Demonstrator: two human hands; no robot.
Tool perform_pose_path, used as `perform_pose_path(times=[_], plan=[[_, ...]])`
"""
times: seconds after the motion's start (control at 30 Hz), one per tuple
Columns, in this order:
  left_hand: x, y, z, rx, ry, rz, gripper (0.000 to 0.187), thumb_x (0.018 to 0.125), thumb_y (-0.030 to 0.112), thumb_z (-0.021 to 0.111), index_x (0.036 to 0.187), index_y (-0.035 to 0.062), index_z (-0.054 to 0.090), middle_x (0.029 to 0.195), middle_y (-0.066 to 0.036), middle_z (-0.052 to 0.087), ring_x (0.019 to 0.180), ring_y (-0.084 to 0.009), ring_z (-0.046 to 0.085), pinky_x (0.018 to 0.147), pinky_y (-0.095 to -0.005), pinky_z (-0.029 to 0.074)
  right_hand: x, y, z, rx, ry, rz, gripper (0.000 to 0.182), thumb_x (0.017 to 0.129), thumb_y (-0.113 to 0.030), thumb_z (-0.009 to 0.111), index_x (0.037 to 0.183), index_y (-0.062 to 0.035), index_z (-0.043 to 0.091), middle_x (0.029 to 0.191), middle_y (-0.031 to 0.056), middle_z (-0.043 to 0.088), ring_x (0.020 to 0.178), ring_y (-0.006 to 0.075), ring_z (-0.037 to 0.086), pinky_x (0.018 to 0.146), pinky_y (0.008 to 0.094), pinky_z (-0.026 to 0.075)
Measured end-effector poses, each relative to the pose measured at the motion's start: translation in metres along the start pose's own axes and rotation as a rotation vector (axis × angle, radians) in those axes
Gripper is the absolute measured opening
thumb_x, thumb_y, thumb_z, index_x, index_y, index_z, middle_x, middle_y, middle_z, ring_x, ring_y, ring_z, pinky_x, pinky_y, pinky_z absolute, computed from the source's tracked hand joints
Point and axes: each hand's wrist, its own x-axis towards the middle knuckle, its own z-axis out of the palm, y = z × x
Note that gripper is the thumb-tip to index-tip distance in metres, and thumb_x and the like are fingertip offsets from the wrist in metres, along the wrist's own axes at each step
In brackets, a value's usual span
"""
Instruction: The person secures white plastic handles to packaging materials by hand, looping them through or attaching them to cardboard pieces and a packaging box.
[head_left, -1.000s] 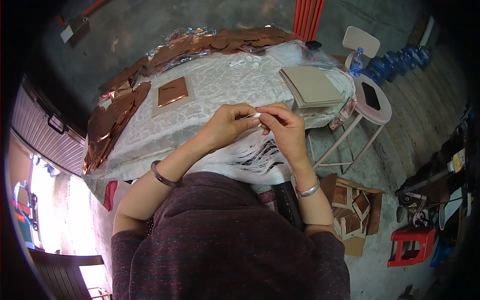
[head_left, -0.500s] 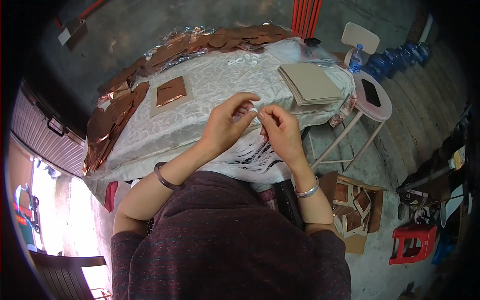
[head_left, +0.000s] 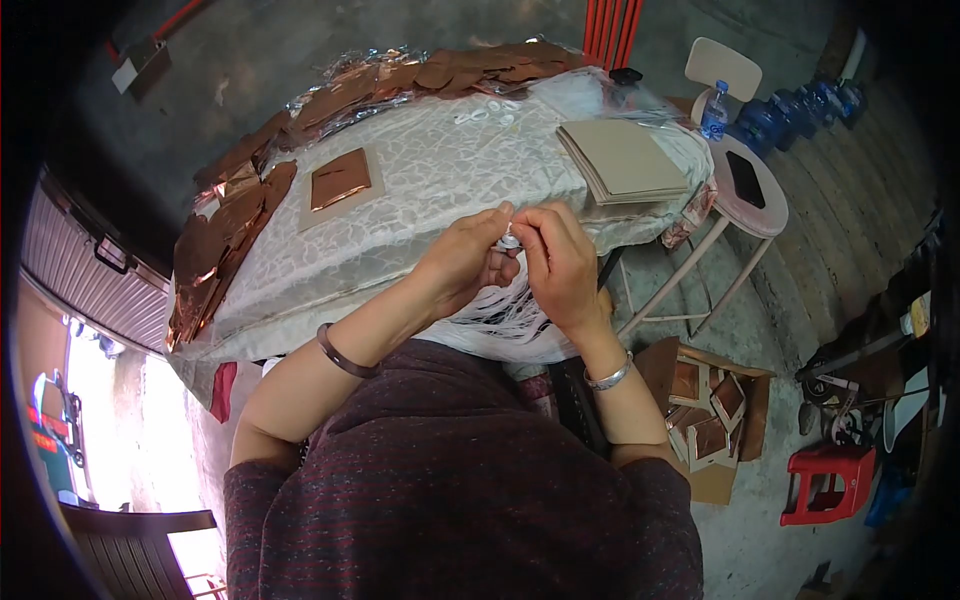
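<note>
Both hands have been drawn together, the left hand (head_left: 465,262) and right hand (head_left: 560,265) pinching one white ring (head_left: 509,240) above the desk (head_left: 420,190) edge, one card stack (head_left: 622,160) at its right corner.

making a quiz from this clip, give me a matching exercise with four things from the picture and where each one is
Things:
1. small white piece
2. stack of tan cards
3. phone
4. red stool

Places:
A. on the floor at lower right
B. on the round seat beside the table
C. pinched between left hand and right hand
D. on the table's right end, on the white cloth

Pairs: 1-C, 2-D, 3-B, 4-A
</note>
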Motion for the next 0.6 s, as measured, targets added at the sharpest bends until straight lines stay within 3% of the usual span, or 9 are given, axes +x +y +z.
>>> perform_pose_path(times=[0.13,0.23,0.3,0.37,0.4,0.43,0.47,0.6], plan=[[-0.003,0.007,-0.005,0.028,-0.128,-0.123,0.022,0.092,0.026,0.044,0.084,0.0062,0.050,0.066,0.000,0.050,0.054,-0.0087,0.048,0.049,-0.0199,0.039,0.001,0.004,-0.003,-0.088,0.036,-0.171,0.013,0.074,-0.004,0.061,0.086,-0.0028,0.057,0.075,0.0091,0.054,0.065,0.0252,0.055,0.054,0.0329,0.044],[0.009,0.002,-0.011,0.007,-0.097,0.003,0.018,0.090,0.023,0.048,0.085,0.0052,0.052,0.065,-0.001,0.052,0.052,-0.0080,0.047,0.047,-0.0185,0.038,0.005,0.005,-0.009,-0.086,0.006,-0.203,0.012,0.074,-0.002,0.061,0.085,-0.0022,0.057,0.075,0.0095,0.054,0.066,0.0243,0.055,0.055,0.0310,0.044],[0.017,0.005,-0.009,0.131,0.049,0.077,0.014,0.088,0.017,0.052,0.090,0.0032,0.055,0.064,-0.001,0.052,0.052,-0.0074,0.047,0.047,-0.0186,0.039,0.004,0.011,-0.013,-0.074,-0.035,-0.178,0.011,0.075,0.000,0.060,0.085,-0.0010,0.057,0.076,0.0106,0.055,0.067,0.0241,0.056,0.056,0.0297,0.044],[0.025,0.006,-0.009,0.104,0.061,0.029,0.015,0.086,0.013,0.054,0.095,0.0011,0.056,0.063,-0.001,0.054,0.051,-0.0074,0.047,0.047,-0.0178,0.039,0.003,0.021,-0.022,0.039,-0.040,-0.004,0.006,0.079,-0.003,0.058,0.084,-0.0010,0.057,0.076,0.0071,0.057,0.066,0.0159,0.056,0.056,0.0248,0.043],[0.034,0.008,-0.017,0.158,0.095,-0.039,0.017,0.086,0.013,0.053,0.097,0.0006,0.057,0.064,0.000,0.054,0.051,-0.0060,0.047,0.046,-0.0169,0.039,0.001,0.027,-0.028,0.034,-0.040,0.006,0.006,0.079,-0.003,0.058,0.084,-0.0010,0.057,0.076,0.0071,0.057,0.066,0.0159,0.056,0.056,0.0248,0.043],[0.044,0.010,-0.027,0.213,0.130,-0.106,0.019,0.087,0.013,0.052,0.099,0.0000,0.059,0.064,0.001,0.054,0.050,-0.0047,0.047,0.046,-0.0160,0.039,-0.001,0.033,-0.034,0.148,0.028,0.213,0.005,0.081,-0.005,0.057,0.084,-0.0014,0.057,0.076,0.0045,0.057,0.066,0.0118,0.055,0.056,0.0223,0.043],[0.055,0.012,-0.040,0.182,0.101,-0.110,0.016,0.086,0.011,0.052,0.093,-0.0007,0.061,0.067,-0.001,0.057,0.053,-0.0064,0.051,0.048,-0.0174,0.043,-0.003,0.039,-0.040,0.263,0.102,0.419,0.006,0.083,-0.007,0.055,0.084,-0.0018,0.057,0.076,0.0019,0.058,0.066,0.0077,0.054,0.057,0.0198,0.043],[0.109,0.028,-0.081,0.385,0.225,-0.013,0.012,0.084,0.004,0.052,0.090,-0.0025,0.060,0.073,-0.006,0.061,0.059,-0.0103,0.057,0.054,-0.0193,0.048,-0.027,0.074,-0.058,0.223,0.038,0.667,0.009,0.084,-0.010,0.056,0.084,-0.0018,0.059,0.073,-0.0016,0.058,0.065,0.0047,0.053,0.055,0.0177,0.041]])
